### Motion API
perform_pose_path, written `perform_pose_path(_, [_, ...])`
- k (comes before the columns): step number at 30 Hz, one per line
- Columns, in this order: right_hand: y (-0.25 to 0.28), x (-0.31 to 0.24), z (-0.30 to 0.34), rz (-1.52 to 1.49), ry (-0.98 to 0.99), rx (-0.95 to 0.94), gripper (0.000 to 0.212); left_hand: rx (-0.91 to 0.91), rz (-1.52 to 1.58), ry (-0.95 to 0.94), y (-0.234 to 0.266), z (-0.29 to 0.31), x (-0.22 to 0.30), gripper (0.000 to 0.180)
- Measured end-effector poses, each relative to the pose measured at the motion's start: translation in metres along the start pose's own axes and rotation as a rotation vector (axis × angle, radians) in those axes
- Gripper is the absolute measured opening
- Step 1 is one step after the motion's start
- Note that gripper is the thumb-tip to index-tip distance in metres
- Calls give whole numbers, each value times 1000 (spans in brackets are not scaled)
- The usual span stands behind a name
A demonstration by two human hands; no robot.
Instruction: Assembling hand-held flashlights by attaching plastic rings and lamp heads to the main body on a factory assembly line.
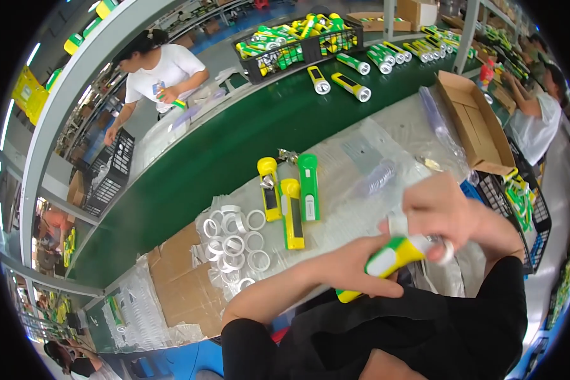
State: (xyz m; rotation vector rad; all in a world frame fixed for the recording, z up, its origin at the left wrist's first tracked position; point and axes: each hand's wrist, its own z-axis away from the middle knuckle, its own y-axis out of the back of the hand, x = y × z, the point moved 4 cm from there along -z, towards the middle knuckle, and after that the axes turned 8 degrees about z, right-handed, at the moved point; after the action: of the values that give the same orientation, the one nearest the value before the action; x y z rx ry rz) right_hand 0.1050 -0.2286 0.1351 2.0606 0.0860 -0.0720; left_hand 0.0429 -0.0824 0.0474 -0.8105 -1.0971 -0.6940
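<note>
My left hand (360, 261) is closed around the body of a green and yellow flashlight (396, 254), held tilted just in front of me. At its head end my right hand (446, 212) has curled fingers, with a white ring (449, 253) at the fingertips. Another whitish piece (398, 223) shows beside that hand; its kind is unclear. On the plastic-covered bench lie a yellow flashlight (292, 215), a second yellow one (268, 190) and a green one (309, 187). Left of them, several white rings (233, 246) are heaped together.
A green conveyor belt (234, 136) runs beyond the bench, carrying several flashlights (351, 87) and a full black crate (297, 52). An open cardboard box (478, 126) and another black crate (535, 212) stand at right. Across the belt works a person (164, 73).
</note>
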Motion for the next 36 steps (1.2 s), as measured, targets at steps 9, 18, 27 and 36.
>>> perform_pose_path(9, [-110, 181, 2, 56, -853, 396, 33, 1062, -957, -310, 185, -9, 1, 79])
perform_pose_path(18, [-187, 320, -28, 622, -912, 308, 39, 1008, -1401, 175, 158, -2, -26, 56])
perform_pose_path(27, [-215, 183, -21, -741, -1280, -256, 57, 1100, -1283, 90, 166, 6, -40, 55])
perform_pose_path(36, [-220, 107, -3, -1393, -1209, 791, 44, 1335, -973, -394, 124, 14, -40, 58])
